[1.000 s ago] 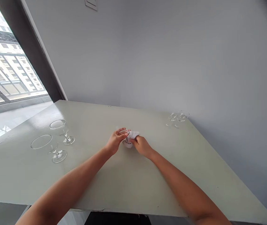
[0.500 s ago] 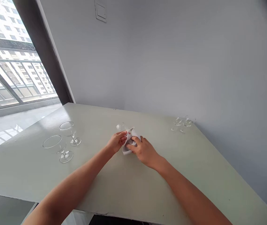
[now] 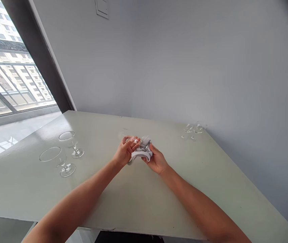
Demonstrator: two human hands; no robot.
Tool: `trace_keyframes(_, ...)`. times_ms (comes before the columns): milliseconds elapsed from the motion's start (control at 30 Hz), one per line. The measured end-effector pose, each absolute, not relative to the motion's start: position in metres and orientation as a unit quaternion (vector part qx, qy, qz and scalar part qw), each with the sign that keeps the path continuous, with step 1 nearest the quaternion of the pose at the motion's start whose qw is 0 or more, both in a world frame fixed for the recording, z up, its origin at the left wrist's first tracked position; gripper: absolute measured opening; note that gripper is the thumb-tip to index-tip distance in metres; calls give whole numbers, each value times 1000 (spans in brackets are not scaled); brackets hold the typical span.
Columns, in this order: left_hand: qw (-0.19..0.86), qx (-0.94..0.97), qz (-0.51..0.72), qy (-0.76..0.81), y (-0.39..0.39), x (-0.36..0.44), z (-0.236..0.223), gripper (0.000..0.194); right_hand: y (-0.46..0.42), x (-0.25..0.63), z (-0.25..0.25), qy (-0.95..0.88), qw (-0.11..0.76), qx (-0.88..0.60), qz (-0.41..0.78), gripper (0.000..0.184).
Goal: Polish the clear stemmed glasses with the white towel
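Observation:
Over the middle of the table, my left hand (image 3: 126,150) is closed around a clear stemmed glass (image 3: 136,141), its bowl pointing left and hard to see against the tabletop. A whitish cloth (image 3: 142,154) hangs in folds below the stem. My right hand (image 3: 157,160) grips the cloth around the foot end of the glass, so the foot is mostly covered. Left of my hands, two stemmed glasses stand upright: a nearer one (image 3: 67,169) and a farther one (image 3: 77,153).
Several clear stemmed glasses (image 3: 193,130) stand grouped at the table's far right, close to the grey wall (image 3: 197,60). The pale table (image 3: 123,202) has its front edge below my arms. A window (image 3: 15,77) is at the left.
The glass has tipped sideways between my hands, showing its stem. My right hand has turned to hold the cloth from the right side. The view has shifted slightly.

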State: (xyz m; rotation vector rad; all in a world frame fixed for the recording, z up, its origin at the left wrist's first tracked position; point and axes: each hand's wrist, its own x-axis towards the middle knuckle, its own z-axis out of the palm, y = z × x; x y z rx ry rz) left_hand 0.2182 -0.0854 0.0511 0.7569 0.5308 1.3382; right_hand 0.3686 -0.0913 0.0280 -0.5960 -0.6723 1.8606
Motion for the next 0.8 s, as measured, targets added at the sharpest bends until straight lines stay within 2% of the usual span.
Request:
trace_keyframes(133,523,495,621,309,-92,226,44,43,-95,361,21,-171,485,-271,814,24)
trace_keyframes(233,397,576,615,363,-91,227,32,44,-95,362,17,-184,466,-319,804,27)
trace_keyframes(300,345,589,620,388,-85,223,27,42,-95,365,15,-252,425,-376,784,34)
trace_keyframes(367,309,581,640,397,-78,216,26,41,-95,369,16,-411,361,-449,706,48)
trace_keyframes(433,260,577,666,393,-72,210,28,40,-95,374,22,-559,316,-502,579,54)
trace_keyframes(567,154,609,665,404,-75,211,29,43,-95,381,40,-708,372,-552,239,33)
trace_keyframes(633,144,642,640,398,-84,219,26,45,-97,379,46,-758,374,-522,112,28)
trace_keyframes(800,161,688,601,374,-105,241,16,51,-95,368,38,-805,342,-472,114,12)
